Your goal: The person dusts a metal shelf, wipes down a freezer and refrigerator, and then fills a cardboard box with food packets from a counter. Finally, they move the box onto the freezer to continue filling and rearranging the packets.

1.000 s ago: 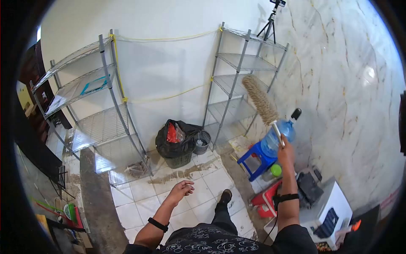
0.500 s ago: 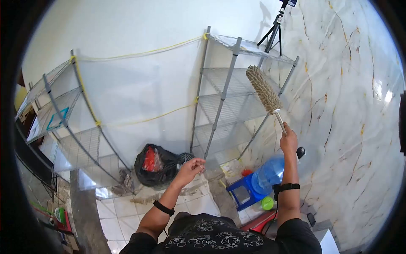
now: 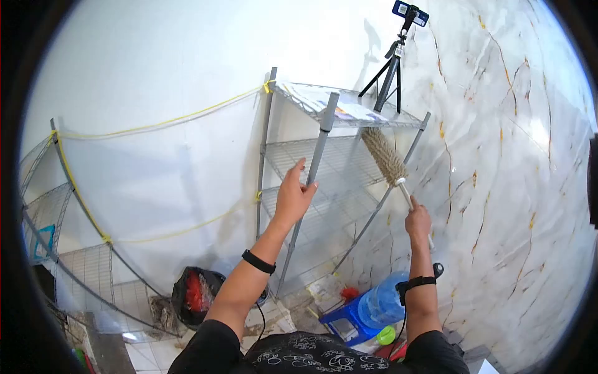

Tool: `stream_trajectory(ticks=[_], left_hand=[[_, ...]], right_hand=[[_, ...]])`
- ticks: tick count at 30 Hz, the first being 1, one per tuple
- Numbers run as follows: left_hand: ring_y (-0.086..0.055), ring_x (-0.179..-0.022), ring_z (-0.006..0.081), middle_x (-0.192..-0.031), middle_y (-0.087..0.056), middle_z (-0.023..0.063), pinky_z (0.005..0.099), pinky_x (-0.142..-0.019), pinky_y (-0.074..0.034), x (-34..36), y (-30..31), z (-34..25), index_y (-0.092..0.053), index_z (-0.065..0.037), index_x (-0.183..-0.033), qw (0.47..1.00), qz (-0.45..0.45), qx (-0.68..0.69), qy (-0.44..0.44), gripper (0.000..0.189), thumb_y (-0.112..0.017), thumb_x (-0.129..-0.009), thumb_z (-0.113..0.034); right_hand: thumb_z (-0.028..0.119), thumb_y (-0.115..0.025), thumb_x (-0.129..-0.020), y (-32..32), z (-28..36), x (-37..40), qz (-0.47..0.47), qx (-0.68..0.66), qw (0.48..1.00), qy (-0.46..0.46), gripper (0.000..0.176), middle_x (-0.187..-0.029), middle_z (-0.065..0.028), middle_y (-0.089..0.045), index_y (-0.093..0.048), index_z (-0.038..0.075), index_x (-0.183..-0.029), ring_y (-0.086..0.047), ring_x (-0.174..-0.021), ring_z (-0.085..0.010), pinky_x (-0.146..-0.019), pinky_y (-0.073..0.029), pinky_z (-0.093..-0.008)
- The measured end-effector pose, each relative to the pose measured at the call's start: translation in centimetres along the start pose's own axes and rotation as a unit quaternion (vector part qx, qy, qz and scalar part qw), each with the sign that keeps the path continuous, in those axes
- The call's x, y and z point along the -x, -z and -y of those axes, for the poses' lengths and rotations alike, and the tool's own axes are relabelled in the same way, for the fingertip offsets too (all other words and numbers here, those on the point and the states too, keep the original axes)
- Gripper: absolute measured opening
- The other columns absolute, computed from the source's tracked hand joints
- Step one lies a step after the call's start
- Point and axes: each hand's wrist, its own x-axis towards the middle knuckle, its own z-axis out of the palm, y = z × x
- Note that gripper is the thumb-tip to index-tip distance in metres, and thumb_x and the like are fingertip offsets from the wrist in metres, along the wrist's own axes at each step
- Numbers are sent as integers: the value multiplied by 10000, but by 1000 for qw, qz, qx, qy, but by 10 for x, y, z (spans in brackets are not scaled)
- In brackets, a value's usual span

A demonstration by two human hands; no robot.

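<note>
In my right hand (image 3: 418,221) is the pale handle of a fluffy beige duster (image 3: 384,154), its fingers wrapped round it. The duster head points up and left, its tip just under the top shelf of a grey wire rack (image 3: 317,149). My left hand (image 3: 294,194) is raised with thumb and fingers apart, right beside the rack's front post (image 3: 322,134). Papers (image 3: 355,111) lie on the top shelf, where a black tripod (image 3: 390,78) carrying a phone (image 3: 410,12) also stands.
Yellow cord (image 3: 180,124) runs from this rack to another wire rack (image 3: 87,268) at the left. Below are a black bag (image 3: 184,296) with red contents, a blue water jug (image 3: 381,302) on a blue stand (image 3: 349,321), and a green lid-like item (image 3: 385,335). Marbled wall (image 3: 498,187) rises at the right.
My view has tilted up and shifted right. My left hand has risen to the rack's front post, its fingers spreading. The duster's head has moved in beneath the top shelf.
</note>
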Motion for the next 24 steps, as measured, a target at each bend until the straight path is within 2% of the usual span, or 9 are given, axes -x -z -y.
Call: stream_trajectory(ticks=[1,2,9,11,13,15,16,18,24], left_hand=[[-606,-674,201,-1071,-569,164,300,-630,-496,-7,-6,7,-482,-14,-1225,999,24,-16,23,483,-655,-788,-124],[-608,-663,231,-990,-598,180,322,-633,-493,-11,-10,12,-510,-6,-1198,997,46,-54,22,453,-655,-792,-142],[-603,-654,260,-876,-623,183,340,-613,-486,-18,-16,18,-540,8,-1156,998,31,-61,16,397,-643,-809,-155],[-490,-493,162,-749,-599,114,296,-495,-409,-17,-18,19,-558,-30,-1161,998,13,-60,17,391,-655,-805,-162],[-480,-497,159,-746,-588,108,294,-493,-403,-16,-21,24,-562,-26,-1155,998,-1,-57,4,387,-656,-803,-157],[-470,-501,157,-743,-576,103,291,-491,-396,-15,-23,23,-566,-23,-1150,999,-12,-48,-6,383,-658,-801,-152],[-498,-525,175,-791,-578,112,294,-510,-417,-15,-21,17,-561,-7,-1146,998,-5,-61,-2,376,-650,-808,-147],[-502,-528,173,-811,-546,100,291,-514,-427,-14,-19,14,-563,10,-1129,997,-8,-77,-13,356,-642,-812,-130],[-520,-550,188,-826,-574,121,297,-521,-431,-18,-15,9,-572,21,-1111,998,8,-68,5,341,-634,-809,-126]], right_hand=[[121,-527,-843,-12,-2,-7,-9,6,1000,9,417,-949,-151,-597,-522,192,-1254,-598,-866,-324,-739,-473,-451],[94,-540,-824,9,20,-13,84,-17,995,-59,465,-994,-168,-600,-499,190,-1278,-574,-944,-325,-796,-465,-428],[81,-538,-814,-11,39,-40,115,-28,993,-26,434,-934,-186,-615,-534,162,-1241,-586,-904,-348,-782,-469,-448],[61,-536,-804,2,41,-35,120,-77,990,14,396,-892,-194,-624,-573,128,-1192,-591,-865,-373,-775,-466,-465],[43,-554,-788,1,31,-35,123,-118,984,56,392,-862,-213,-625,-586,94,-1175,-602,-835,-380,-759,-470,-445],[30,-562,-778,13,24,-28,165,-259,940,151,395,-796,-144,-650,-581,65,-1171,-629,-752,-303,-685,-483,-370],[30,-562,-778,25,21,-23,166,-257,941,147,395,-796,-144,-650,-581,65,-1171,-629,-752,-303,-685,-483,-370],[13,-576,-777,50,21,-16,321,-396,859,43,404,-748,-67,-612,-573,36,-1180,-584,-681,-161,-646,-454,-281],[-25,-565,-770,126,-55,19,143,-295,944,-49,397,-713,-26,-558,-580,4,-1165,-482,-620,-91,-592,-430,-253]])
